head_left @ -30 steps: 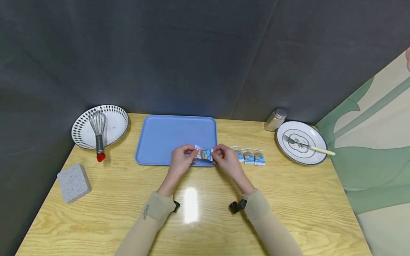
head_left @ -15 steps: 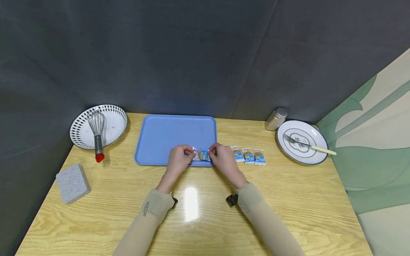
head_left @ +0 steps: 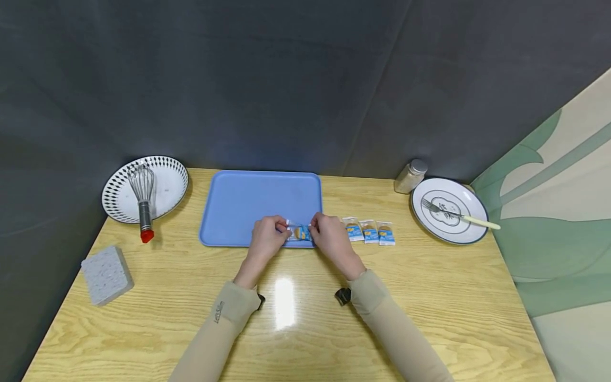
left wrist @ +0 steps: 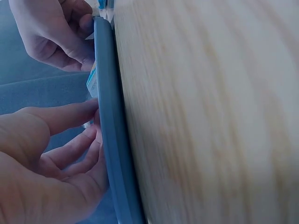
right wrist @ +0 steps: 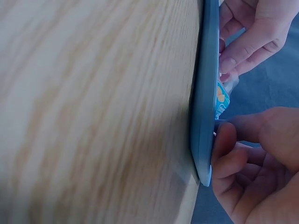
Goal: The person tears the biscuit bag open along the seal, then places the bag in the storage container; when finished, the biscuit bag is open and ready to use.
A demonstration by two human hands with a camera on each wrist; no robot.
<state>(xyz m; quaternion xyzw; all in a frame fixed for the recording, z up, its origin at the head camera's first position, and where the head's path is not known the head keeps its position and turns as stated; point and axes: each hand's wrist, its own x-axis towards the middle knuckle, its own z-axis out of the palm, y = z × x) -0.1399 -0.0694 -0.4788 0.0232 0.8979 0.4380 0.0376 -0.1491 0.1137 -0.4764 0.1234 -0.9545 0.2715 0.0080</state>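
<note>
While our sleeves lie over the near half of the table (head_left: 429, 318), we hold one packet (head_left: 300, 232) between both hands at the tray's (head_left: 238, 207) near edge. Our left hand (head_left: 265, 240) pinches the packet's left end and our right hand (head_left: 329, 239) pinches its right end, fingers curled and clamped on the wrapper. Its long axis runs left to right, parallel to the tray's near rim, and the packet sits just above that rim near the tray's right front corner. In the left wrist view the left hand (left wrist: 42, 163) lies against the tray rim (left wrist: 110, 140); in the right wrist view the packet (right wrist: 222, 100) shows just beyond the rim (right wrist: 205, 116).

Just right of our right hand, three more packets (head_left: 370, 232) lie in a row on the table, side by side. Behind our hands the tray's flat floor is open. To the left, a sponge (head_left: 106, 274) sits near the table's left edge. Farther back left, a whisk (head_left: 143, 199) rests on a patterned plate (head_left: 169, 183). Far right, a fork (head_left: 458, 216) lies on a second plate (head_left: 429, 225), with a shaker (head_left: 409, 177) just beside it at the wall.
</note>
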